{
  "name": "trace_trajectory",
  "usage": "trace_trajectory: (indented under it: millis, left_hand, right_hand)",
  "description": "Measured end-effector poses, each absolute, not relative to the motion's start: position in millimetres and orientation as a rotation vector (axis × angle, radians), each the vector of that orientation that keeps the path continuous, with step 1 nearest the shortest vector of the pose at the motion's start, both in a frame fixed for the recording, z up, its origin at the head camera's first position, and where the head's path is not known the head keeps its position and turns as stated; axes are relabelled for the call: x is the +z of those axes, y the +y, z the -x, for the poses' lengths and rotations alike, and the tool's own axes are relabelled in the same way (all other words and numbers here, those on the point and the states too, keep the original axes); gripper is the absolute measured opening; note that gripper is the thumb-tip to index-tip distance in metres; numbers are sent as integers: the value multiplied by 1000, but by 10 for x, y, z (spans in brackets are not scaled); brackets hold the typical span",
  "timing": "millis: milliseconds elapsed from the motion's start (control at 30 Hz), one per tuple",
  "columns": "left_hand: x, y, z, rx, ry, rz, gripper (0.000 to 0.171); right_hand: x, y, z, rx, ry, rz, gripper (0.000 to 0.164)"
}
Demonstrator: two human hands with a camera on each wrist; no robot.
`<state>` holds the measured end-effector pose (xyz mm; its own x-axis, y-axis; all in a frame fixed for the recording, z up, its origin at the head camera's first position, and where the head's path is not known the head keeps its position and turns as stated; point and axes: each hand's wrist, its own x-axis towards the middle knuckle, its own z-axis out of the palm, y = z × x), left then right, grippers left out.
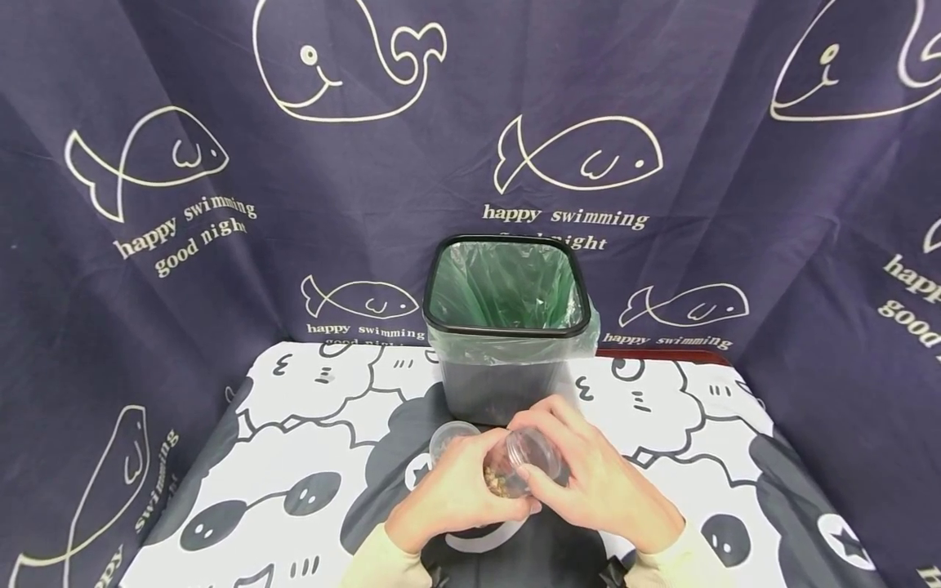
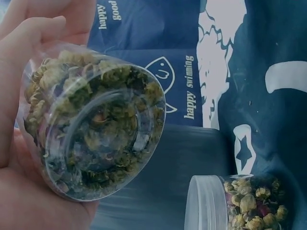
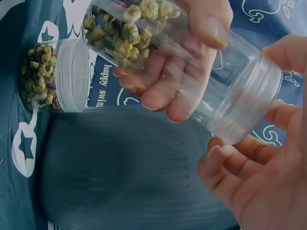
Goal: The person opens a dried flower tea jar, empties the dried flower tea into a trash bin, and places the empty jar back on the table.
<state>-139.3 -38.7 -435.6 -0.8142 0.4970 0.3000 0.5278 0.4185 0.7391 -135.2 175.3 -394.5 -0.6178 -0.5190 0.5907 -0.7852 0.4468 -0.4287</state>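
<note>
My left hand (image 1: 463,490) grips a clear plastic jar (image 2: 105,124) round its side, the base tilted down and to the left. Dried yellowish flower buds (image 3: 127,33), a few of them pink, are gathered toward that base, while the rest of the jar is see-through. At the other end sits a ridged clear lid (image 3: 249,98), held between the curled fingers and thumb of my right hand (image 1: 581,474). A second jar (image 3: 41,76) of the same buds, its lid on, stands on the cloth beyond my left hand, partly hidden by it in the head view.
Just behind the hands stands a dark waste bin (image 1: 500,388) with a black rim and a green plastic liner (image 1: 507,282). A cartoon-patterned cloth (image 1: 294,457) covers the table. Dark blue curtains (image 1: 367,180) with fish drawings hang behind and at both sides.
</note>
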Motion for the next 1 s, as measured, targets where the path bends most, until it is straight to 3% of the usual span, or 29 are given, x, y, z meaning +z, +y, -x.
trace_trajectory:
  millis: [167, 367, 633, 1000]
  left_hand:
    - [-4358, -395, 1375, -1383, -2630, 924, 49]
    - [-4329, -364, 1343, -1245, -2558, 822, 45]
    - [-4359, -326, 1342, -1063, -2515, 704, 52]
    - [-4399, -301, 1391, -890, -2453, 671, 57]
  right_hand:
    - [-3935, 1735, 1352, 999, -2304, -1147, 36]
    - [-3940, 1683, 1376, 954, -2418, -981, 39]
    - [-3938, 1591, 1390, 965, -2510, -780, 32]
    - [-3956, 1549, 1432, 971, -2538, -678, 30]
